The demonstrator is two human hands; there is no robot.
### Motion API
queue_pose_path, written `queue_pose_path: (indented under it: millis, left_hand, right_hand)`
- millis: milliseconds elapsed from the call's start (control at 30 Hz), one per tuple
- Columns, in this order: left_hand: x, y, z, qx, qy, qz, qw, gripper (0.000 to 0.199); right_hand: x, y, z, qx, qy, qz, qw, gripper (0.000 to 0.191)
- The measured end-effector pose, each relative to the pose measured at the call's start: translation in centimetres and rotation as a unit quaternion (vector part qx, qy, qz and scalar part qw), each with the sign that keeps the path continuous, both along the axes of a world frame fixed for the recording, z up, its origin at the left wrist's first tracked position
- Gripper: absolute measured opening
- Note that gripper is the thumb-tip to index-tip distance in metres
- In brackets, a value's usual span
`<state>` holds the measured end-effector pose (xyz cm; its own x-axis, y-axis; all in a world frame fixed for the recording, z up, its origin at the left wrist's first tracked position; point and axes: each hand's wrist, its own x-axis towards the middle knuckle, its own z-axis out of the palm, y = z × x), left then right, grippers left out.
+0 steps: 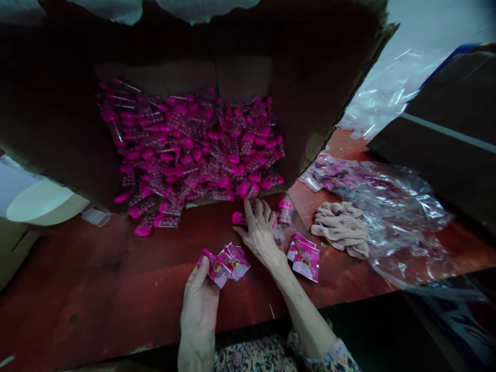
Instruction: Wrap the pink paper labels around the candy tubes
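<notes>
left hand (199, 305) clamps pink sachets (228, 264), keeping them gathered. right hand (261, 235), fingers spread, touches pink-capped packets (239, 218) spilling from a tipped cardboard carton (310, 103) — set within reach, though dimness may hide a grip.

Wooden table (89, 274), pink packets (304, 261), plastic sheeting (403, 217)

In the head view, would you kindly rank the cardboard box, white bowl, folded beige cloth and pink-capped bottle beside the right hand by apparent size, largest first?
1. The cardboard box.
2. The white bowl and the folded beige cloth look about alike; the box partly hides the bowl, so they stay unranked.
3. The pink-capped bottle.
</notes>
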<state>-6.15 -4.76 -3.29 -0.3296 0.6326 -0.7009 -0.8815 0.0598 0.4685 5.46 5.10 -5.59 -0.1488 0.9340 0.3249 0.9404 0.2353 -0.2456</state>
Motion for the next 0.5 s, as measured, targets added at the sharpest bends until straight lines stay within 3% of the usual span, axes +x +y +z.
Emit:
queue_pose_path:
  millis: [267, 400, 500]
  left_hand:
    - [0.4, 0.6, 0.5, 0.01, 0.001, -0.004, 1.0, 0.027]
    - [0.5, 0.9, 0.5, 0.036, 0.003, -0.012, 0.999, 0.022]
    - [0.6, 1.0, 0.6, 0.044, 0.003, -0.016, 0.999, 0.02]
  right_hand:
    - [3.7, -2.4, 0.9, 0.009, 0.051, -0.001, 0.999, 0.023]
    - [4.0, -3.3, -0.2, -0.008, 0.052, 0.034, 0.998, 0.022]
    - [4.4, -3.6, -1.3, -0.006, 0.066, 0.066, 0.996, 0.033]
